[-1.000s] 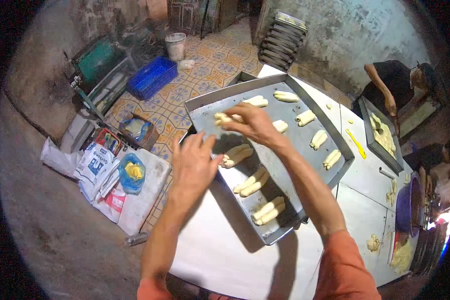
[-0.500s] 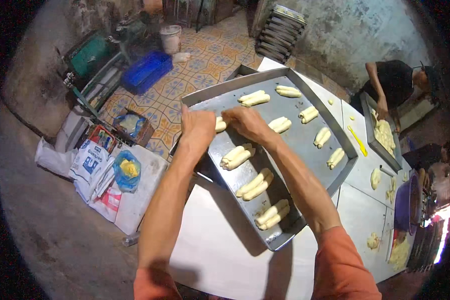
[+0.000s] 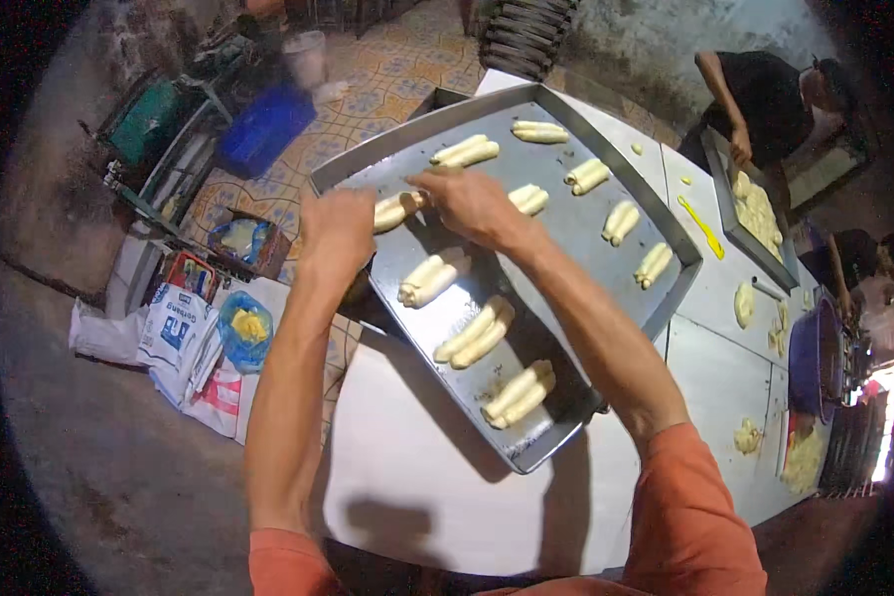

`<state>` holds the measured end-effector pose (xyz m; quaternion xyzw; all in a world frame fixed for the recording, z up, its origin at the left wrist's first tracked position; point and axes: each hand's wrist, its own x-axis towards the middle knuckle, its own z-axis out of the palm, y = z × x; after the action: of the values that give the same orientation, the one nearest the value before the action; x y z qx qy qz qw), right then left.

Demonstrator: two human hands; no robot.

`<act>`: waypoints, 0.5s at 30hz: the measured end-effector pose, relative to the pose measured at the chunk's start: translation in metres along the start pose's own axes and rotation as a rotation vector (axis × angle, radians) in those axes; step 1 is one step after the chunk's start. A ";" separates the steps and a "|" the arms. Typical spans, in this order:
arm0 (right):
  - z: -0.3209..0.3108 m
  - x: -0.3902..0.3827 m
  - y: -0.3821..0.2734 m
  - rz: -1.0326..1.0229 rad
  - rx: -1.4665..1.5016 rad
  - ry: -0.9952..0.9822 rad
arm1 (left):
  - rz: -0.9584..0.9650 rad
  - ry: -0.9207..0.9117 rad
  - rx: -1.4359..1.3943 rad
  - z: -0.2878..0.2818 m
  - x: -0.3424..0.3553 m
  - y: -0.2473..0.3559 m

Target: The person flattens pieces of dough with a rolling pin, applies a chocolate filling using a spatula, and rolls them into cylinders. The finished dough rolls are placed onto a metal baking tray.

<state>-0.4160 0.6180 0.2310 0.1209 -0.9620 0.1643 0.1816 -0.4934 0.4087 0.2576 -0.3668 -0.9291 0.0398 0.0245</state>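
Note:
A large grey metal baking tray (image 3: 566, 214) rests at an angle on the white table. Several pale dough rolls (image 3: 475, 331), each of strands laid side by side, lie spaced apart in it. At the tray's left side, one dough roll (image 3: 395, 213) sits between my hands. My left hand (image 3: 336, 230) is closed at its left end, the fingertips partly hidden. My right hand (image 3: 472, 204) is closed at its other end, fingers bent down onto the dough.
A yellow plastic tool (image 3: 703, 228) and dough scraps (image 3: 744, 304) lie on the white table (image 3: 720, 348). At the right, a person (image 3: 765, 89) reaches into another dough tray (image 3: 730, 214). A purple basin (image 3: 813, 368) stands nearby. Sacks (image 3: 177, 333) and a blue crate (image 3: 266, 129) are left.
The view has shifted, so the tray appears further left and higher. Both my hands stay at the same dough roll, which now shows more between them.

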 end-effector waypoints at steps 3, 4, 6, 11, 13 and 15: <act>-0.039 -0.023 -0.004 0.107 0.222 -0.267 | 0.125 0.128 -0.341 -0.032 -0.035 0.017; -0.042 -0.032 -0.006 0.090 0.286 -0.311 | 0.139 0.024 -0.281 -0.047 -0.047 0.028; -0.039 -0.050 -0.019 0.107 0.261 -0.408 | 0.237 -0.001 -0.217 -0.029 -0.061 0.033; -0.013 -0.062 -0.009 0.091 0.222 -0.221 | 0.177 -0.089 -0.124 -0.007 -0.045 0.046; -0.005 -0.069 -0.009 0.081 0.171 -0.086 | 0.200 -0.022 -0.122 0.000 -0.043 0.044; -0.007 -0.067 -0.030 0.136 0.108 -0.140 | 0.184 0.001 -0.066 0.000 -0.049 0.040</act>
<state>-0.3448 0.6047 0.2195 0.0759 -0.9681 0.2188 0.0956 -0.4305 0.4043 0.2533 -0.4514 -0.8922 0.0108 0.0091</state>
